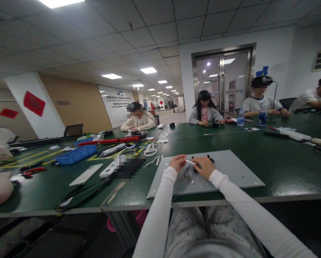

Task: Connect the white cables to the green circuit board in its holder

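Observation:
Both of my hands are raised over a flat grey panel point(231, 168) on the table in front of me. Between them stretches a small white strip point(190, 162), too small to name more exactly. My left hand point(178, 163) pinches its left end, and the fingers of my right hand point(205, 166) close on its right end. Under the hands, thin grey wires point(186, 179) with a white connector point(192, 181) lie on the panel. A small black part point(210, 158) shows just behind my right hand; its kind is not clear.
Left of the panel lie a white phone point(86, 174), a blue bin point(76, 154), red-handled pliers point(34, 171), black cables point(82, 193) and a coiled white cable point(150, 150). A white device point(295, 135) lies far right. Several people sit around the green table point(292, 172).

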The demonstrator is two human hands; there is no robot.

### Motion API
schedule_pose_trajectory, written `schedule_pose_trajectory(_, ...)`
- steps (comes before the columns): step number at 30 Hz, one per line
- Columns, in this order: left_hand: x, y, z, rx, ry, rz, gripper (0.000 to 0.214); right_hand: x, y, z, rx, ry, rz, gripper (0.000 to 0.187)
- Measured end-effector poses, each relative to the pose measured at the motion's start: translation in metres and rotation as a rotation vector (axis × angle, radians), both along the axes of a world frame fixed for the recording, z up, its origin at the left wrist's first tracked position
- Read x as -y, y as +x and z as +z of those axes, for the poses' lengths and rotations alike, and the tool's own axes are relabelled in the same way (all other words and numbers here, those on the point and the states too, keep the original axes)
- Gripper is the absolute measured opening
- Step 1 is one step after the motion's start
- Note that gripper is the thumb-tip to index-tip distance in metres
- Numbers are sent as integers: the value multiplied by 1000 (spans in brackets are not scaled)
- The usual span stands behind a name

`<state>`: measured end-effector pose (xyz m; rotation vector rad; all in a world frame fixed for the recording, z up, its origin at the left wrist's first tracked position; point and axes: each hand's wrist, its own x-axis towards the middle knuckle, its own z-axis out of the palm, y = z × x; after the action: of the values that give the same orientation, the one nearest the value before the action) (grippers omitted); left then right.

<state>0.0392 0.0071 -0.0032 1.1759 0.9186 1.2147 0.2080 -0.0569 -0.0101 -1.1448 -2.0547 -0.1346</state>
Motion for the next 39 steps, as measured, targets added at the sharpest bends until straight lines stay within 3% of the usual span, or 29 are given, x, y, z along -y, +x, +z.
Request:
schedule_pose_trajectory(8, -11, 3, -11, -82, -25, 9, 24, 5, 0, 5, 35, 15, 20, 10)
schedule_pose_trajectory(26, -17, 0, -16, -280, 83, 153, 15, 5, -2, 2, 119, -21, 110, 6)
schedule_pose_trajectory(34, -17, -1, -16, -434, 161, 205, 18, 8, -2, 3, 150, -10, 110, 7)
schedule_pose_trajectory(39, -13, -1, -17, -639, 325, 206, 25, 7, -2, 1, 155, -3, 119, 6)
